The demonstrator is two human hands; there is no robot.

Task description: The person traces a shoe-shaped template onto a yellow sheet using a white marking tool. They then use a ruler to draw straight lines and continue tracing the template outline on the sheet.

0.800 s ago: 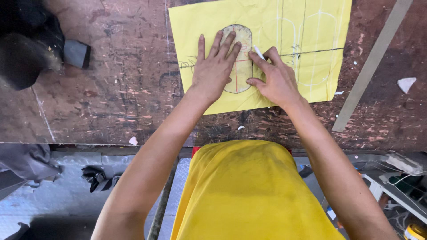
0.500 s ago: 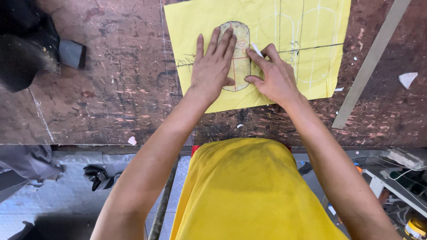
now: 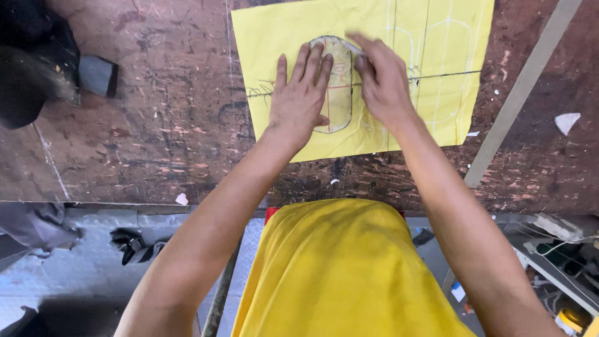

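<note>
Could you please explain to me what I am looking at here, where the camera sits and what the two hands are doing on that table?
The picture comes from a camera worn on a person's head, looking straight down, so you see their own arms and yellow shirt from above. There is no machine, only two bare hands. On the worn brown workbench lies a yellow sheet with pencilled outlines and lines. The left hand lies flat on an oval, elongated template placed on that sheet, pressing it down. The right hand pinches a thin pale marking tool at the template's upper edge; it is blurred, so I cannot tell its kind. A long grey strip lies at the right, and a dark object sits at the far left.
</note>
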